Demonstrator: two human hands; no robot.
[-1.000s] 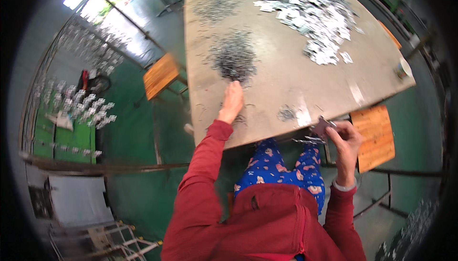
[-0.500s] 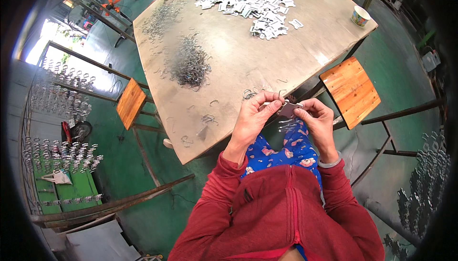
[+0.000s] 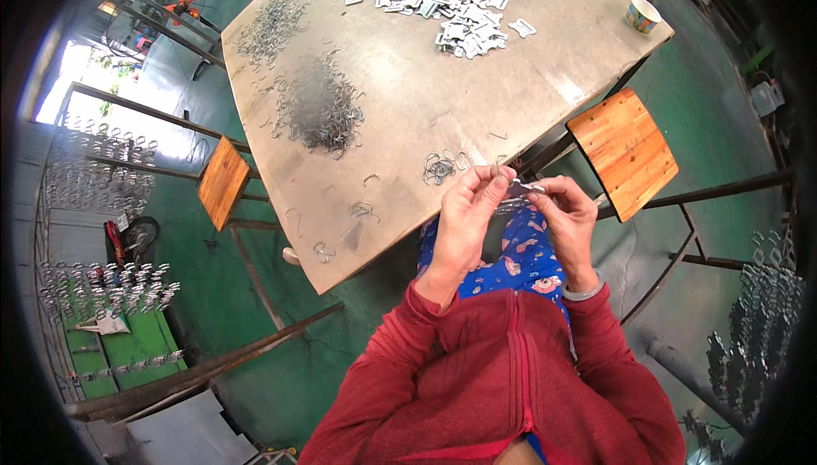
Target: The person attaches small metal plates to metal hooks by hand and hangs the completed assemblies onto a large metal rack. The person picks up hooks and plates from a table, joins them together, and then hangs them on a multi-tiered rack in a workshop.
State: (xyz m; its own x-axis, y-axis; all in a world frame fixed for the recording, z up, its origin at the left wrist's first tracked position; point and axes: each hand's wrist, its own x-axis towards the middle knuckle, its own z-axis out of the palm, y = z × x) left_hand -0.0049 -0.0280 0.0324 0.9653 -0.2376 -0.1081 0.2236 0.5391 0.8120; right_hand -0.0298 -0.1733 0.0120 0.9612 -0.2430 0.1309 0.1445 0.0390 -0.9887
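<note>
At the near edge of the table [image 3: 400,108], my left hand [image 3: 470,214] pinches a thin bent wire hook [image 3: 499,161] between thumb and fingertips; the hook's curved end sticks up above them. My right hand [image 3: 568,218] grips a small flat metal plate [image 3: 523,187] between thumb and fingers, tilted so it shows nearly edge-on. Both hands' fingertips meet at the plate, and whether the hook passes through it is hidden. A small cluster of wire hooks [image 3: 439,169] lies on the table just beyond my left hand. More metal pieces show faintly below the plate, above my lap.
Far on the table lies a large heap of flat metal plates [image 3: 468,5]. A dense pile of wire hooks [image 3: 328,116] sits to the left, with a paper cup [image 3: 642,16] at the far right corner. Wooden stools [image 3: 625,154] and racks of hanging metal pieces [image 3: 106,286] flank the table.
The plate has tipped from showing its face to nearly edge-on. My left hand has turned slightly, its fingers still at the plate. The view has shifted a little.
</note>
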